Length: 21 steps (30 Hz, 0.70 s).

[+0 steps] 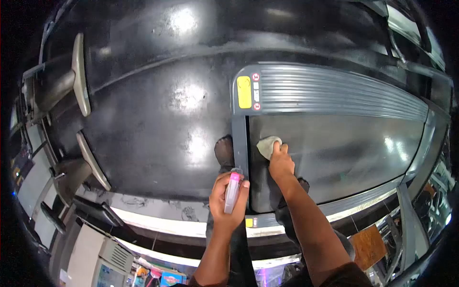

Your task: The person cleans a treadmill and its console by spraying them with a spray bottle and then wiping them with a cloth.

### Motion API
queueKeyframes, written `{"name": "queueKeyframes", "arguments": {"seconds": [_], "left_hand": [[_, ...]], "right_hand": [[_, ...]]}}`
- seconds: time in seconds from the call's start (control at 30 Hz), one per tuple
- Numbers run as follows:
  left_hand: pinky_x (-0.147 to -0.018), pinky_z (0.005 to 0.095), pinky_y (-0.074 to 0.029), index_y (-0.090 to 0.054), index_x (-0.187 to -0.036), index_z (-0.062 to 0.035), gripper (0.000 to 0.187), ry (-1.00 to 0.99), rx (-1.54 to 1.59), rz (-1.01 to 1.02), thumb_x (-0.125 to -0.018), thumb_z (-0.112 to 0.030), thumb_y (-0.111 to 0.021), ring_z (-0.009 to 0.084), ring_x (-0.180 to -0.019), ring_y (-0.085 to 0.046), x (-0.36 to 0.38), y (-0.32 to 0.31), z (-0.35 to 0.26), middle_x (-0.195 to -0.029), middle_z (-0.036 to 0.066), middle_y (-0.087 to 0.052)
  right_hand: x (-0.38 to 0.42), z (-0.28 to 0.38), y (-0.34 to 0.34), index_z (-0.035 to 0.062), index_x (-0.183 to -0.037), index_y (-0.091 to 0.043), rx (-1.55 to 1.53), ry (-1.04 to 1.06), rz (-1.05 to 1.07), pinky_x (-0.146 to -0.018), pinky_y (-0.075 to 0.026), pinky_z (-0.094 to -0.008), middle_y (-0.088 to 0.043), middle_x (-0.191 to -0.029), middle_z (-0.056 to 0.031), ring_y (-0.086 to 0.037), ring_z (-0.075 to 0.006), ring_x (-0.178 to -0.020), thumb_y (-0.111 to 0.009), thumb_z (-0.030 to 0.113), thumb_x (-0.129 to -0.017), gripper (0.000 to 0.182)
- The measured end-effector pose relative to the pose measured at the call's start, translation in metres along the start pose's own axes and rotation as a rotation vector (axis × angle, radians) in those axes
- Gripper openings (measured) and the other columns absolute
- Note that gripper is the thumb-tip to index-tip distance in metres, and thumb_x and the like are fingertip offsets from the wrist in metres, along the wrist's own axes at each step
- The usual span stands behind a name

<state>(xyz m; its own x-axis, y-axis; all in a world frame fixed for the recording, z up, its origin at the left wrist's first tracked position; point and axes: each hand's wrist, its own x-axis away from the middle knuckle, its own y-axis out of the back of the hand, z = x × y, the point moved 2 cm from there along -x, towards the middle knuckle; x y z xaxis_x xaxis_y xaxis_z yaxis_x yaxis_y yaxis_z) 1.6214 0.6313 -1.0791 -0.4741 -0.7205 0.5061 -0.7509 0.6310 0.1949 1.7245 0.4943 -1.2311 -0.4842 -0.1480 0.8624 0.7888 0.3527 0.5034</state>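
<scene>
Left hand [223, 198] curled round a pink-tipped bottle [231, 195], underside hidden; right hand [281, 164] clutching cloth [266, 147]

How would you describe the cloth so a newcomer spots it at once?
Find the wide grey ribbed rail with a large yellow label; below it in the picture lies a dark belt. Near that belt's left end, the right hand holds a bunched cloth. Its pale, crumpled fabric stands out from the dark belt and the pink-topped object in the left hand.

Got a beige, boxy, vented machine [85, 256] down at lower left. Flat brown wooden board [368, 247] sits lower right.
</scene>
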Motion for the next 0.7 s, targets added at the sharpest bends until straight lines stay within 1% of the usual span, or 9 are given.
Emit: {"name": "queueKeyframes", "arguments": {"seconds": [0.1, 0.13, 0.23, 0.43, 0.53, 0.57, 0.63, 0.67, 0.7], "left_hand": [[-0.077, 0.031, -0.05, -0.061, -0.1, 0.0011, 0.019, 0.024, -0.046, 0.096, -0.084, 0.0, -0.072, 0.0206, -0.088, -0.064, -0.022, 0.003, -0.004, -0.1, 0.013, -0.065], [-0.076, 0.0337, -0.05, -0.062, -0.099, 0.0005, 0.02, -0.023, -0.148, 0.136, -0.084, -0.005, -0.074, 0.0243, -0.087, -0.065, -0.029, 0.004, -0.008, -0.099, 0.014, -0.065], [-0.076, 0.0362, -0.05, -0.062, -0.099, -0.0008, 0.022, 0.003, -0.229, 0.19, -0.084, -0.009, -0.075, 0.0276, -0.085, -0.065, -0.042, 0.005, -0.015, -0.098, 0.014, -0.066], [-0.075, 0.0348, -0.05, -0.062, -0.1, -0.0009, 0.023, -0.011, -0.231, 0.236, -0.085, -0.011, -0.075, 0.0272, -0.082, -0.066, -0.039, 0.008, -0.008, -0.097, 0.014, -0.066], [-0.075, 0.0328, -0.049, -0.062, -0.101, -0.0006, 0.023, 0.032, -0.214, 0.242, -0.085, -0.011, -0.075, 0.0246, -0.082, -0.066, -0.039, 0.003, -0.002, -0.096, 0.014, -0.066], [-0.075, 0.0322, -0.049, -0.062, -0.101, -0.0002, 0.023, 0.025, -0.215, 0.247, -0.086, -0.011, -0.075, 0.023, -0.082, -0.065, -0.041, 0.001, -0.003, -0.096, 0.013, -0.065], [-0.074, 0.0308, -0.049, -0.062, -0.102, 0.0005, 0.023, 0.014, -0.214, 0.256, -0.086, -0.011, -0.075, 0.0199, -0.082, -0.064, -0.05, -0.001, -0.005, -0.094, 0.012, -0.065], [-0.073, 0.0291, -0.048, -0.061, -0.103, 0.0018, 0.023, 0.039, -0.172, 0.251, -0.088, -0.01, -0.074, 0.0162, -0.081, -0.062, -0.053, 0.0, -0.002, -0.093, 0.011, -0.064], [-0.063, 0.0209, -0.041, -0.063, -0.098, -0.0037, 0.012, -0.018, -0.148, 0.213, -0.089, -0.007, -0.072, 0.0038, -0.072, -0.05, -0.059, -0.003, -0.009, -0.081, -0.004, -0.057]], "right_hand": [[-0.001, 0.003, 0.001, 0.0146, -0.133, -0.037, 0.041, -0.031, 0.025, -0.08, -0.06, -0.045, -0.047, -0.123, -0.015, -0.066, -0.0351, -0.104, -0.052, 0.011, -0.095, 0.041], [-0.001, 0.004, 0.001, 0.0148, -0.134, -0.037, 0.059, -0.039, 0.021, -0.079, -0.06, -0.0451, -0.047, -0.121, -0.0145, -0.066, -0.0347, -0.104, -0.052, 0.011, -0.095, 0.042], [0.001, 0.006, 0.004, 0.0145, -0.134, -0.036, 0.069, -0.047, 0.023, -0.08, -0.06, -0.0447, -0.047, -0.121, -0.0149, -0.066, -0.0348, -0.103, -0.053, 0.012, -0.095, 0.042], [0.0, 0.0, 0.007, 0.0135, -0.133, -0.037, -0.03, -0.01, 0.032, -0.084, -0.059, -0.0429, -0.049, -0.123, -0.0172, -0.066, -0.0371, -0.103, -0.056, 0.009, -0.093, 0.044], [-0.007, -0.001, 0.008, 0.0133, -0.133, -0.037, -0.14, -0.055, 0.114, -0.089, -0.055, -0.0473, -0.051, -0.126, -0.0208, -0.064, -0.0419, -0.105, -0.061, 0.011, -0.09, 0.05], [-0.009, -0.006, 0.012, 0.0128, -0.133, -0.038, -0.211, 0.038, 0.126, -0.091, -0.053, -0.0489, -0.051, -0.127, -0.0217, -0.062, -0.0432, -0.107, -0.064, 0.012, -0.088, 0.053], [-0.001, -0.012, 0.055, 0.0117, -0.134, -0.039, -0.347, 0.225, 0.149, -0.096, -0.049, -0.052, -0.053, -0.127, -0.0236, -0.058, -0.0459, -0.112, -0.068, 0.014, -0.084, 0.058], [-0.005, -0.017, 0.073, 0.0108, -0.133, -0.042, -0.437, 0.355, -0.025, -0.098, -0.046, -0.0529, -0.054, -0.125, -0.0239, -0.056, -0.0461, -0.115, -0.071, 0.013, -0.08, 0.061], [-0.011, -0.026, 0.09, 0.0099, -0.132, -0.044, -0.527, 0.483, -0.195, -0.101, -0.043, -0.0537, -0.056, -0.122, -0.0243, -0.053, -0.0462, -0.118, -0.073, 0.011, -0.076, 0.063]]}}
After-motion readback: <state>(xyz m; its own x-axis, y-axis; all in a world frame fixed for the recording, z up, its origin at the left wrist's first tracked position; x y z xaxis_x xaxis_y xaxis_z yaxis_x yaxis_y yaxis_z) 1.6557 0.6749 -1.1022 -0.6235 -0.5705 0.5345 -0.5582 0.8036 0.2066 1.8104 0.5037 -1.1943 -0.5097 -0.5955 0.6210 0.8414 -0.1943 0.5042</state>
